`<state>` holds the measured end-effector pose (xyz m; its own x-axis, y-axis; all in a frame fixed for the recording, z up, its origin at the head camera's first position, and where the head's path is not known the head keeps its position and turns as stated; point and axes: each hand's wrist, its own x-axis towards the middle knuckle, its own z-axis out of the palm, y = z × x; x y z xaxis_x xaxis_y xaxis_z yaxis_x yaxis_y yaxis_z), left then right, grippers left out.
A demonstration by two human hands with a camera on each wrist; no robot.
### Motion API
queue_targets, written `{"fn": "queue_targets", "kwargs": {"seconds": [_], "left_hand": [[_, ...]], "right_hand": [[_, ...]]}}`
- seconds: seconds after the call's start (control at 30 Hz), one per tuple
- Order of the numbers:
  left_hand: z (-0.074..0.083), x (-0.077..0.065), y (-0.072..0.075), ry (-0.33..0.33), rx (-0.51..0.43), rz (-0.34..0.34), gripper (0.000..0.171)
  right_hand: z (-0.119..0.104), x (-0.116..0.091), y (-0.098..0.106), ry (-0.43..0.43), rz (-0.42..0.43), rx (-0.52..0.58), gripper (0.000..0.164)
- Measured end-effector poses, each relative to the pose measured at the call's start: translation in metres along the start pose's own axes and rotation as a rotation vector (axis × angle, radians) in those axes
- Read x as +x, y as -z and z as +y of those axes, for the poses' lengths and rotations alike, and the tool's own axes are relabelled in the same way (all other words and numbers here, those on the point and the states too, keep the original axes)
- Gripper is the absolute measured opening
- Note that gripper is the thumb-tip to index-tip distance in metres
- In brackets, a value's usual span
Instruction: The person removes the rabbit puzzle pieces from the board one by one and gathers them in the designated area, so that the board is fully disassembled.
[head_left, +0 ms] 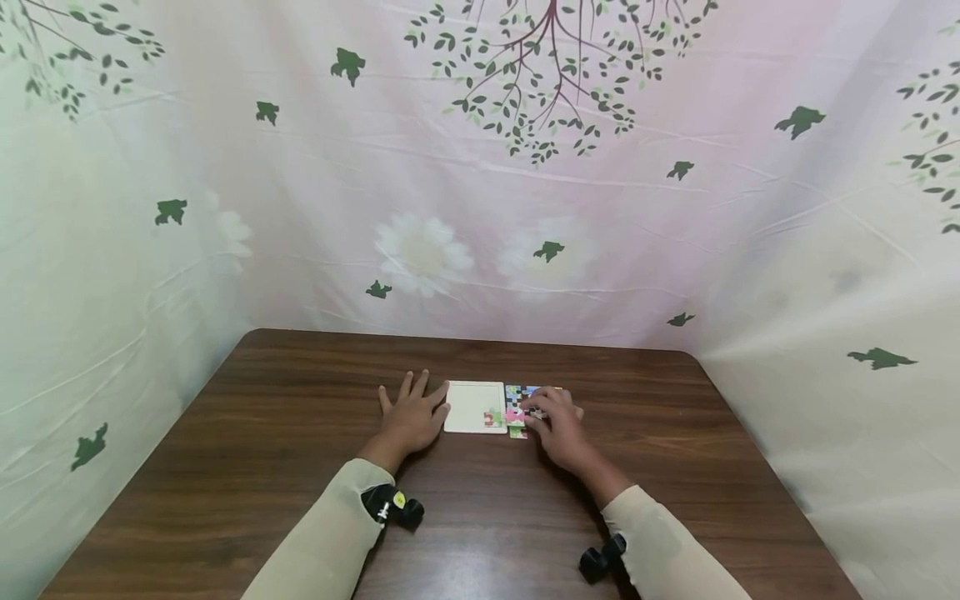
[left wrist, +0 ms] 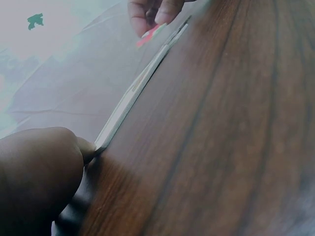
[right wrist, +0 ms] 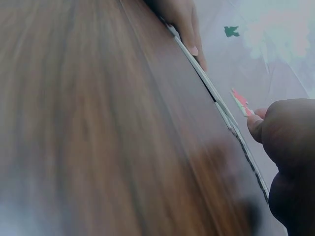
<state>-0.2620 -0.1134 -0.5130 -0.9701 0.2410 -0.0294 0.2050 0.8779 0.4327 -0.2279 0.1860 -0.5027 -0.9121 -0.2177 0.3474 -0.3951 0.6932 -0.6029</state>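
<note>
A white puzzle tray (head_left: 465, 407) lies flat on the table, with a few joined pieces (head_left: 492, 418) in its lower right corner. My left hand (head_left: 412, 419) is spread at the tray's left side, thumb and fingertips right at its edge. Over to the right, my right hand (head_left: 557, 427) pinches a pink and green puzzle piece (right wrist: 240, 102) between thumb and fingertips, tilted and raised above the board. Under that hand is a second flat layer of colourful puzzle pieces (head_left: 517, 392), butted against the tray and partly hidden by the fingers.
The brown wooden table (head_left: 465, 517) extends on all sides of the tray. Behind it hangs a printed cloth (head_left: 465, 192) with leaves and flowers, which also encloses both sides. Dark cameras are strapped to the left wrist (head_left: 393, 507) and right wrist (head_left: 602, 557).
</note>
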Motion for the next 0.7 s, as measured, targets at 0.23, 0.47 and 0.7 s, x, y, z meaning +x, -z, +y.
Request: {"fn": "queue_targets", "kwargs": {"seconds": [0.23,0.47,0.7], "left_hand": [[0.000,0.002,-0.002,0.002,0.008,0.005,0.058],[0.001,0.001,0.000,-0.007,-0.008,0.010,0.066],[0.002,-0.003,0.001,-0.023,-0.052,0.045,0.079]], "right_hand": [[0.013,-0.007,0.010,-0.047,-0.001,0.002,0.013],[0.022,-0.016,0.021,-0.068,-0.012,-0.011,0.013],[0.027,-0.021,0.028,-0.140,-0.051,-0.039,0.010]]}}
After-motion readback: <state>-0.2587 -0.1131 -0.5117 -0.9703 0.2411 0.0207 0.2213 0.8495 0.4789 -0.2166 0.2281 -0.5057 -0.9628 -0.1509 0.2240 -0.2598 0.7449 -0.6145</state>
